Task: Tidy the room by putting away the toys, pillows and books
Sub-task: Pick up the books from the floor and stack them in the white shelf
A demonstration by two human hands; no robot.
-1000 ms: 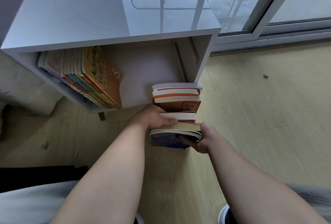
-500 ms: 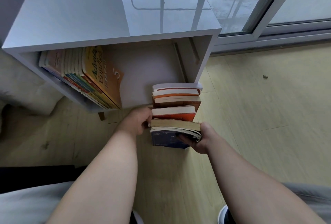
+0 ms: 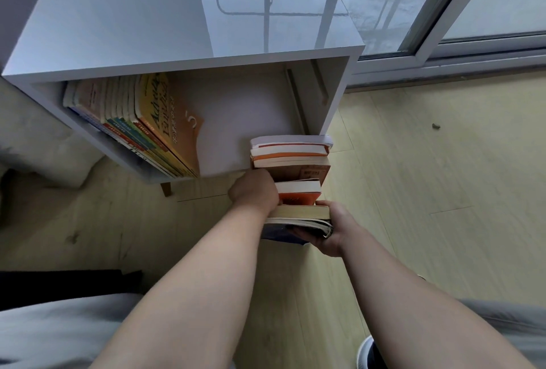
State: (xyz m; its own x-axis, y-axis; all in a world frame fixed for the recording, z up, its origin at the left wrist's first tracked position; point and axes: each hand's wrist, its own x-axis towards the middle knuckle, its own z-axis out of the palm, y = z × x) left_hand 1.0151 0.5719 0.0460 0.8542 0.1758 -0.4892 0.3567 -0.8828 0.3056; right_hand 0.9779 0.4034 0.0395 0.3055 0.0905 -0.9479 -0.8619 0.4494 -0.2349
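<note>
The stack [image 3: 291, 167] was held at the shelf's [image 3: 177, 66] front right corner. The right hand [image 3: 331, 229] clamped its near end, fingers curled underneath. The left hand [image 3: 254, 191] pressed its left side, fingers hidden. It probably needed even squeezing while sliding inward.

Stack of books [image 3: 291, 159] at a white shelf [image 3: 183, 61].
Right hand [image 3: 334, 229] grips the bottom volumes; left hand [image 3: 255, 191] touches its side.
</note>
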